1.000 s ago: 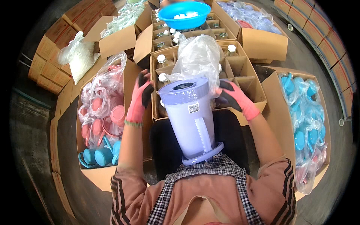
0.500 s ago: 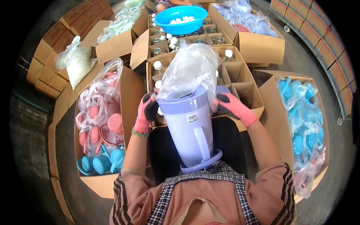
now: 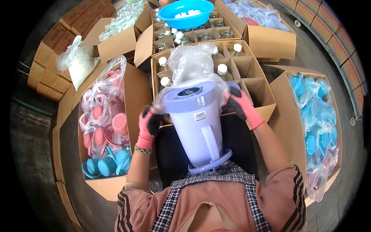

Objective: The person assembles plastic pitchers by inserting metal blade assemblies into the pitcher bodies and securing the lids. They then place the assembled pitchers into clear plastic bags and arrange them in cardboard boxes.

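In front of my lap stands a tall lilac plastic jug [image 3: 195, 133], slightly tilted, its handle facing me and a small label on its side. A darker purple band rings its upper end, where a dark round opening shows. A crumpled clear plastic bag [image 3: 193, 63] lies against the far side of that end. My left hand [image 3: 150, 121], in a pink and black glove, is closed on the bag's edge left of the jug. My right hand [image 3: 240, 103], gloved alike, grips the bag on the right, beside a purple part jutting from behind the jug.
Ahead is a divided carton [image 3: 255, 69] of white-capped glass bottles, with a blue basin [image 3: 164, 23] of white caps behind. A carton of bagged pink and blue cups [image 3: 106, 166] stands left, another of blue ones [image 3: 311, 145] right. A white sack [image 3: 80, 65] sits far left.
The bag has slid back off the jug's upper end, uncovering the dark opening. My left hand has moved slightly down and left; my right hand has shifted a little right.
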Demonstrator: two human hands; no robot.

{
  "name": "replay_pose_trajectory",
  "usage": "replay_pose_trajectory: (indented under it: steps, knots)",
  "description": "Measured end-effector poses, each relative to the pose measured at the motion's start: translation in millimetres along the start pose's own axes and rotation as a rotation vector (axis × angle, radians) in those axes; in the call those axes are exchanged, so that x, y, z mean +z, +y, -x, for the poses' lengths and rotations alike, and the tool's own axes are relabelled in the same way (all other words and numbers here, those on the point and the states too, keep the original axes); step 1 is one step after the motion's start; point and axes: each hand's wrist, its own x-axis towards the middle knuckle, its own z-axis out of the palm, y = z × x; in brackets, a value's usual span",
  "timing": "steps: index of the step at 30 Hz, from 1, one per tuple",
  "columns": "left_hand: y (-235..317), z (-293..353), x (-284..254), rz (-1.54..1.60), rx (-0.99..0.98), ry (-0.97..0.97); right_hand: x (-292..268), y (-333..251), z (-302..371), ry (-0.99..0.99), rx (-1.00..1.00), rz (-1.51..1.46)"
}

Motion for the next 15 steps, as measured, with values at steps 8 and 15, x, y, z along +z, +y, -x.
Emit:
replay_pose_trajectory:
  steps: [8, 15]
  knots:
    - [41, -30, 28, -0.025, 0.119, -0.198, 19, -36, -13, -0.16, 0.014, -0.072]
    - [31, -39, 19, -0.263, 0.195, 0.169, 27, -53, 15, -0.209, -0.067, 0.352]
